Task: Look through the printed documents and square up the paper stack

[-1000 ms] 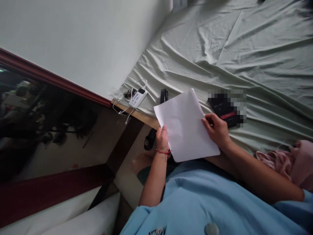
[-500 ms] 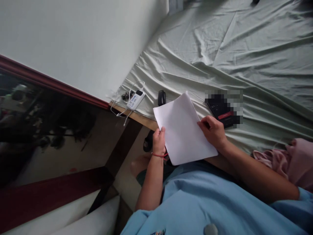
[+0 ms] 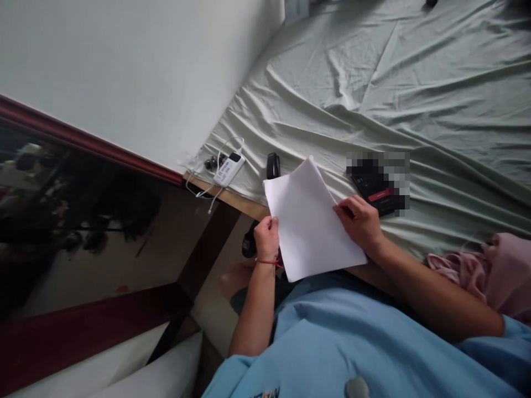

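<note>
A blank white sheet of paper point(image 3: 309, 221) is held up over the edge of a bed covered by a pale green sheet point(image 3: 394, 88). My left hand point(image 3: 266, 237), with a red thread at the wrist, pinches the paper's left edge. On the right edge my right hand point(image 3: 359, 221) grips it with the fingers curled over the front. Just beyond the paper lies a black stapler point(image 3: 272, 165). A dark phone point(image 3: 375, 188), partly blurred, lies on the sheet right by my right hand.
A white power bank point(image 3: 228, 167) with a white cable and some small dark things lie at the bed's corner by the white wall point(image 3: 124, 72). Pink cloth point(image 3: 485, 271) is bunched at the right. A dark red wooden frame and the floor lie to the left.
The paper has turned a little more upright and narrower in my hands. Both hands have shifted slightly left with it; the grip is the same.
</note>
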The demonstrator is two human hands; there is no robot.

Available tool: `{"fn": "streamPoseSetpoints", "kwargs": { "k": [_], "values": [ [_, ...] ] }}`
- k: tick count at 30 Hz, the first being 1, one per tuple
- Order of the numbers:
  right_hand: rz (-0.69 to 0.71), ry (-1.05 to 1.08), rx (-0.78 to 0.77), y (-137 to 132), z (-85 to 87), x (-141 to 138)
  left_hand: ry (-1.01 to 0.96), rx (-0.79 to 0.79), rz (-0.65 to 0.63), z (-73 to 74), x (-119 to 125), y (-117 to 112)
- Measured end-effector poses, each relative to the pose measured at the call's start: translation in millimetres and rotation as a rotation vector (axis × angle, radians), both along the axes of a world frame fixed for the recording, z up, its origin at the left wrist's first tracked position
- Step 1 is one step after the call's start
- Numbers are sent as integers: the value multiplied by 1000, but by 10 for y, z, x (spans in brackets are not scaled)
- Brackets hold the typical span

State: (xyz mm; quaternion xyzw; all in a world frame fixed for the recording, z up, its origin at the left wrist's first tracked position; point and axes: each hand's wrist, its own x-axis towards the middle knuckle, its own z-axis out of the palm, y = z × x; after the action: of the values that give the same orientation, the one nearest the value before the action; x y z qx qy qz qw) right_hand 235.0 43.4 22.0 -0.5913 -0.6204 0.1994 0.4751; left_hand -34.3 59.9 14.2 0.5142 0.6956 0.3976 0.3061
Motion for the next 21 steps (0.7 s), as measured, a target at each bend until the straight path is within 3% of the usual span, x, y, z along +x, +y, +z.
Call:
{"fn": "streamPoseSetpoints", "kwargs": {
  "k": [7, 13, 17, 21],
  "values": [
    [-22, -35, 10, -18, 2, -19, 9, 9, -7, -12, 22, 47],
    [-57, -38, 161, -19, 74, -18, -8, -6, 17, 37, 64, 58],
    [174, 230, 102, -60, 155, -8, 59, 8, -3, 77, 67, 52],
    [512, 760, -252, -28, 231, 39, -145, -41, 48, 130, 96, 17]
  ]
}}
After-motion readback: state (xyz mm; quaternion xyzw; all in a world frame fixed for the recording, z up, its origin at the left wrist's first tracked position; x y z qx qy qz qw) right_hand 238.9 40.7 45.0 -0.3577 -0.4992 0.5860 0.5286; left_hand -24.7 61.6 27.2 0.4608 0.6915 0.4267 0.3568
